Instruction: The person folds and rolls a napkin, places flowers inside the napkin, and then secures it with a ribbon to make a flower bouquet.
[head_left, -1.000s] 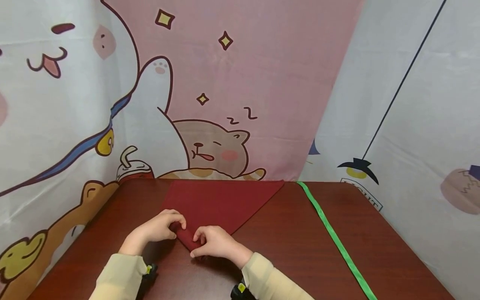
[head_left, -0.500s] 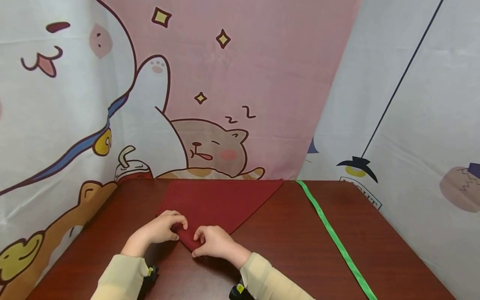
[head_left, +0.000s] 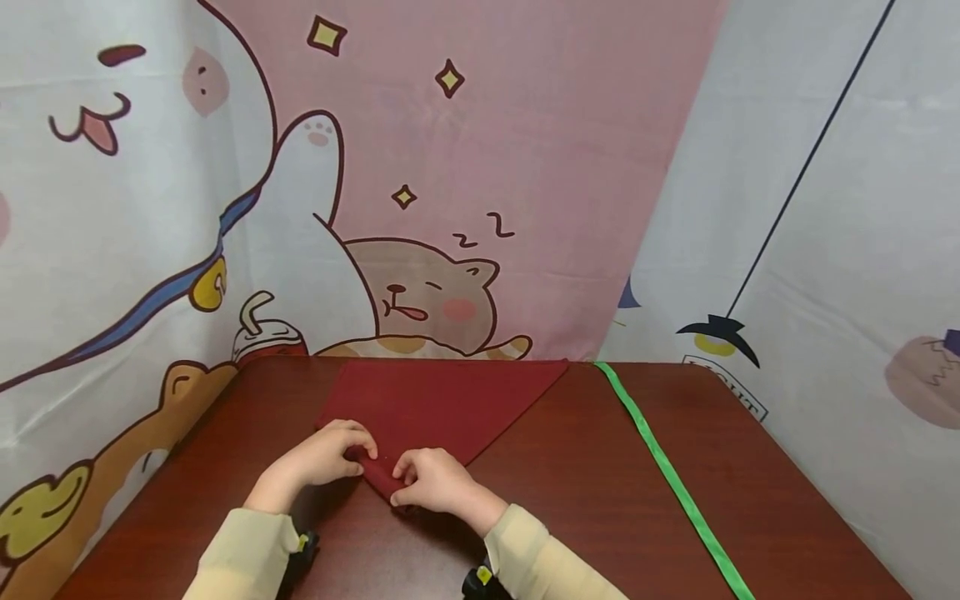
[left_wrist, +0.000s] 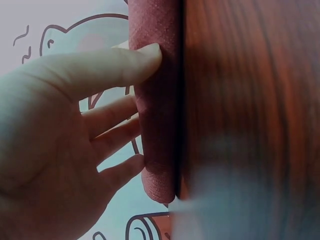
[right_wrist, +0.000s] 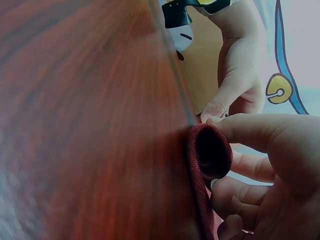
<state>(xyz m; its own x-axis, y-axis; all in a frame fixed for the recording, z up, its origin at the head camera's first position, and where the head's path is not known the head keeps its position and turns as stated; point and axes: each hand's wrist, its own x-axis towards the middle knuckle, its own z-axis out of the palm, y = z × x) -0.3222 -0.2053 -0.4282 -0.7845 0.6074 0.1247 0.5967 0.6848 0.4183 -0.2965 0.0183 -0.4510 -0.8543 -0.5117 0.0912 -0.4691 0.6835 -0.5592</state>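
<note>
A dark red cloth [head_left: 457, 400] lies on the table, its near left edge turned up into a thick roll. My left hand [head_left: 318, 458] holds the roll's left part. In the left wrist view the thumb lies along the near side of the rolled cloth [left_wrist: 157, 120], with the other fingers behind it. My right hand [head_left: 442, 482] grips the roll's near right end between thumb and fingers. Seen by the right wrist camera, that end of the cloth [right_wrist: 193, 155] curls into a hollow loop, and the right fingertips press around it.
A long green ribbon [head_left: 663, 462] runs down the right side of the brown wooden table [head_left: 570, 508]. Behind the table hangs a curtain [head_left: 555, 167] printed with cartoon animals. Black straps with cameras sit at both wrists.
Both hands stay on the rolled edge and have shifted slightly right. The right fingers have moved a little along the roll's end; the ribbon has not moved.
</note>
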